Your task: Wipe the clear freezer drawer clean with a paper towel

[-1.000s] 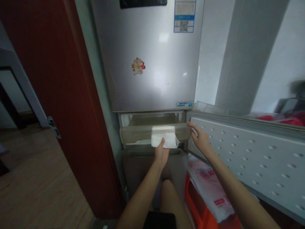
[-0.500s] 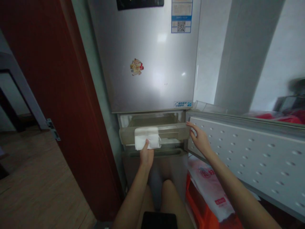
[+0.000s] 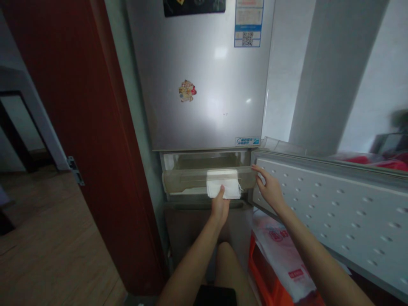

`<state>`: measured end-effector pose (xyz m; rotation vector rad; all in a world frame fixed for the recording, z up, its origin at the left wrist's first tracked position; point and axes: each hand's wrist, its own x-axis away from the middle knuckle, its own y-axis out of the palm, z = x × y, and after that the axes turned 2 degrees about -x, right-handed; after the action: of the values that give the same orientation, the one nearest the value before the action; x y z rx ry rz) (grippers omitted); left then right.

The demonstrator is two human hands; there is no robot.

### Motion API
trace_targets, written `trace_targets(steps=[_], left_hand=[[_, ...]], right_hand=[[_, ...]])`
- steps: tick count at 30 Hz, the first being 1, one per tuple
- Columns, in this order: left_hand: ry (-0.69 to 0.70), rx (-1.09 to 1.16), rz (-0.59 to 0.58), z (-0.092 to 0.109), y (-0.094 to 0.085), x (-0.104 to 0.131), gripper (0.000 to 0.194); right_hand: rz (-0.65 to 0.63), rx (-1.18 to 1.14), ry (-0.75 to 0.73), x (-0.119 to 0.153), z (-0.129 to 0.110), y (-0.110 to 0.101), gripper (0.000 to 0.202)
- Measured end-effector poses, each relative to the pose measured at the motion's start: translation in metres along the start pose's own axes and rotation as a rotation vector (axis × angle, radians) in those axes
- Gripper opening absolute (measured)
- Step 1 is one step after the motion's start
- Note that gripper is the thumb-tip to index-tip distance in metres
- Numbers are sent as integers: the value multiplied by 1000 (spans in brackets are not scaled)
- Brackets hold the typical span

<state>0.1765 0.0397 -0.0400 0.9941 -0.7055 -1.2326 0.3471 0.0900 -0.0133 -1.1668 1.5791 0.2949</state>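
A clear plastic drawer (image 3: 185,180) is pulled partly out of the middle compartment of a silver fridge (image 3: 204,85). My left hand (image 3: 220,206) holds a folded white cloth (image 3: 223,180), thumb on top, against the right part of the drawer front. My right hand (image 3: 267,185) is at the drawer's right end, fingertips on its upper corner, fingers apart. Beside it the middle door (image 3: 318,195) of the fridge stands swung out to the right.
An orange-red stool (image 3: 270,280) with a white plastic bag (image 3: 283,250) is below the fridge door. A dark red wooden door (image 3: 83,127) stands at the left. The closed lower fridge front (image 3: 191,225) is near my knees.
My left hand has moved right along the drawer front with the white cloth. My right hand stays at the drawer's right corner. The view has shifted slightly.
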Motion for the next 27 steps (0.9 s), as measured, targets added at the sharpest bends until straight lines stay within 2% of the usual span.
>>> trace_targets(steps=[3,7,12,20,23,27], left_hand=[[-31,10,1,-7,6,2,34],[-28,0,8,-2,4,5,36],[27,6,57,21,-6,6,35],[204,-14,119,64,-31,0,39],[212,-20,125,67,-30,0,38],[191,-20,110,58,-25,2,37]], right_hand=[[-2,2,2,0,0,0,38],[-6,1,-4,0,2,1,38],[-13,-8,-13,1,2,1,39],[-8,-12,-8,1,3,1,41],[-8,-11,-6,1,3,1,41],[-15,-14,-8,1,3,0,40]])
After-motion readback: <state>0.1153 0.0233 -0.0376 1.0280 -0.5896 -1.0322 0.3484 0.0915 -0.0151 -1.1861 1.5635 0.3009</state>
